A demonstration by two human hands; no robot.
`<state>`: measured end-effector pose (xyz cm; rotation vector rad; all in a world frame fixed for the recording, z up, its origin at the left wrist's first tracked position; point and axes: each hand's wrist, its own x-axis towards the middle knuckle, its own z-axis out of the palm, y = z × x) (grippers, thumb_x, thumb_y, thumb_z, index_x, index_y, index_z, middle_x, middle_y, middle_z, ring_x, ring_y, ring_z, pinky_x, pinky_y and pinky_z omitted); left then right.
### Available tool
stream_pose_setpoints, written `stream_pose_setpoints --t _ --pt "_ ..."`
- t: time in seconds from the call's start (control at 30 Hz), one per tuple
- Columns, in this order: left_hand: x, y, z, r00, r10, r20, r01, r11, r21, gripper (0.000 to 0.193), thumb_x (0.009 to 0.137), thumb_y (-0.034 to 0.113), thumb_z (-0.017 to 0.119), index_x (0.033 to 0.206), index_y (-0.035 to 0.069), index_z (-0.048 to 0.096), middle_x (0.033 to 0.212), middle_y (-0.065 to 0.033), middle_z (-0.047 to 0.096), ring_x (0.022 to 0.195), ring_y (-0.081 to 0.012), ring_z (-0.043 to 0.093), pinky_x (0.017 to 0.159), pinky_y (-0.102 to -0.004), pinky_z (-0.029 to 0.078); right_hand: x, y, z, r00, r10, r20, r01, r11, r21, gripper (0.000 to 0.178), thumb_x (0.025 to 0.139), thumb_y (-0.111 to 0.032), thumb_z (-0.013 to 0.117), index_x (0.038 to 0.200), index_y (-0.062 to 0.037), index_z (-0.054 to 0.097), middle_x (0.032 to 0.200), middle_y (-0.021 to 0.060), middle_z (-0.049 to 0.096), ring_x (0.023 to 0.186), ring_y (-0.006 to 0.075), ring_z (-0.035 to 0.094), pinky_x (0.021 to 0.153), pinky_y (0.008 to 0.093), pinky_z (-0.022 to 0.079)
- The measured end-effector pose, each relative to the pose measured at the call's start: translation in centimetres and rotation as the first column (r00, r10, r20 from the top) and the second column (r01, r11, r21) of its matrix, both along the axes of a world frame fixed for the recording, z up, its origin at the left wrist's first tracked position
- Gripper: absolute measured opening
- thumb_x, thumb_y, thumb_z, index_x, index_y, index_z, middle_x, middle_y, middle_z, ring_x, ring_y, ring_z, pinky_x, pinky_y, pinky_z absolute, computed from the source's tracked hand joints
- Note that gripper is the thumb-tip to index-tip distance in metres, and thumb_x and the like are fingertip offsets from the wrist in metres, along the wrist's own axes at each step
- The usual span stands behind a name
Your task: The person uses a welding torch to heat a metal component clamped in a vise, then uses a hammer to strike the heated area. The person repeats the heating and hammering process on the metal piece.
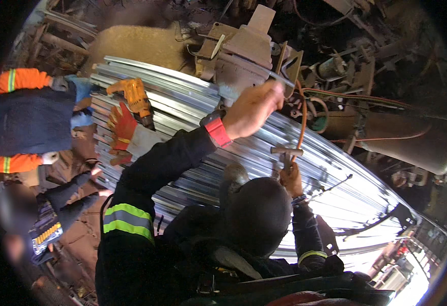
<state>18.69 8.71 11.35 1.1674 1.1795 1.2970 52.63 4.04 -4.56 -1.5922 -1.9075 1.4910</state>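
My left hand, at the end of a dark sleeve with a red wristwatch, is curled closed beside a large rusty bench vise. Its fingertips are blurred near a thin metal rod at the vise; what they hold, if anything, I cannot make out. Lower right, my right hand grips a T-shaped hammer with its head upward. Both hands are over a bed of long shiny metal profiles. A dark rounded form, its kind unclear, lies between my arms.
An orange power drill and a red work glove lie on the profiles at left. Two people, one in orange sleeves, are at the left edge. Orange hose runs near my right hand; a rusty cylinder lies far right.
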Motion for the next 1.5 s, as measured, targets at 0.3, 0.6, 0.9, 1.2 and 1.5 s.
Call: stream_pose_setpoints --t 0.3,0.6,0.9,1.2,1.5 --pt "-10.2 -11.6 -16.1 0.639 0.697 -0.327 -0.706 0.699 0.111 0.038 0.101 0.04 0.047 0.107 0.004 0.057 0.101 -0.0132 0.058 0.092 -0.0314 0.059 0.083 -0.0389 0.047 -8.4 4.2 32.8 0.832 0.435 0.345 -0.553 0.708 0.439 0.048 0.098 -0.014 0.057 0.14 -0.0011 0.039 0.098 0.018 0.068 0.082 0.0294 0.069 0.068 0.042 0.052" --pt "-14.0 -27.1 -26.4 -0.096 0.369 -0.924 -0.734 0.601 0.317 0.047 0.095 0.037 0.054 0.132 0.008 0.052 0.14 -0.0122 0.046 0.136 -0.0306 0.038 0.106 -0.0532 0.031 -27.3 2.0 36.2 0.15 0.338 0.929 -0.964 0.258 0.062 0.038 0.097 -0.031 0.055 0.116 0.0019 0.053 0.084 0.0246 0.067 0.077 0.0417 0.067 0.068 0.0503 0.053" --pt "-13.5 -30.5 -30.0 -0.014 0.34 -0.94 -0.597 0.752 0.28 0.065 0.098 0.038 0.048 0.155 0.015 0.026 0.162 -0.0023 0.021 0.15 -0.0235 0.019 0.117 -0.0468 0.016 -37.4 -5.3 38.4 0.165 0.225 0.96 -0.986 0.02 0.165 0.03 0.101 -0.032 0.052 0.103 -0.0032 0.056 0.073 0.0192 0.064 0.065 0.0369 0.065 0.059 0.0461 0.05" --pt "-13.6 -30.0 -30.1 0.059 0.467 -0.882 -0.596 0.726 0.344 0.064 0.097 0.033 0.05 0.154 0.013 0.029 0.161 -0.0021 0.025 0.149 -0.0229 0.021 0.115 -0.0485 0.022 -36.9 -5.6 36.5 0.503 0.392 0.77 -0.815 -0.083 0.574 0.025 0.099 -0.028 0.057 0.103 -0.0043 0.052 0.073 0.0174 0.063 0.061 0.0338 0.065 0.054 0.0448 0.051" --pt "-9.1 -21.2 -24.2 0.5 0.617 -0.608 -0.461 0.784 0.416 0.055 0.085 0.026 0.066 0.133 0.005 0.052 0.133 -0.0154 0.052 0.13 -0.0335 0.046 0.102 -0.0542 0.033 -30.7 -1.4 32.2 0.221 0.217 0.951 -0.95 0.27 0.159 0.027 0.099 -0.029 0.056 0.098 -0.0019 0.051 0.069 0.0189 0.061 0.065 0.038 0.064 0.061 0.0482 0.05"
